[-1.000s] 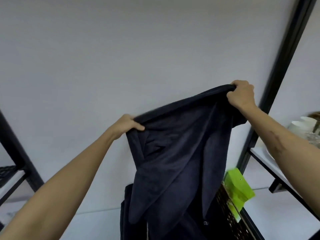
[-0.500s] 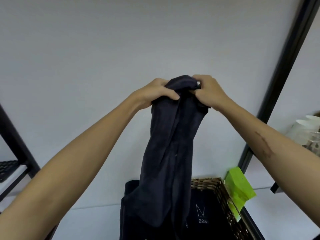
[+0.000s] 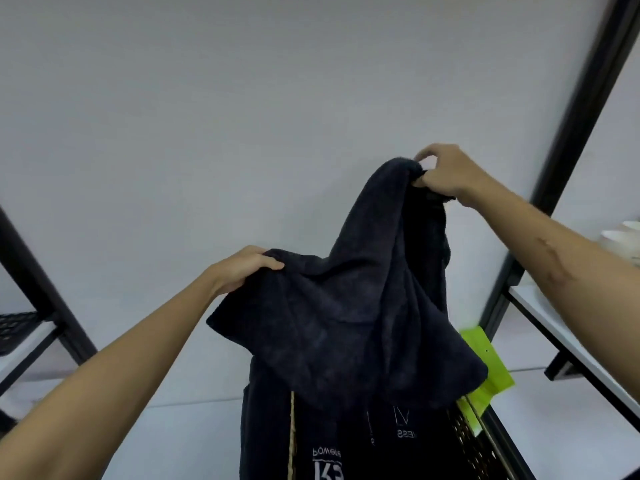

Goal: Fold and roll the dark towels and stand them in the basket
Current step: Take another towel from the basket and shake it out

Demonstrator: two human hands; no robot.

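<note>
A dark towel [image 3: 353,306] hangs in the air in front of the wall. My right hand [image 3: 445,173] pinches its top edge high up on the right. Lower and to the left, my left hand [image 3: 242,271] grips another edge, so the cloth slopes down between the two hands and drapes below. Under the towel stands the woven basket [image 3: 467,434], lined with dark cloth that carries white lettering; most of the basket is hidden behind the towel.
A bright green flat object [image 3: 488,368] leans beside the basket on the right. Black shelf frames rise at the left [image 3: 38,282] and the right [image 3: 571,133]. White cups [image 3: 620,237] sit on the right-hand shelf. A white tabletop [image 3: 180,431] lies below.
My hands, together at the towel's top half a second ago, have parted. The left hand has slid down and to the left along the cloth; the right has moved right.
</note>
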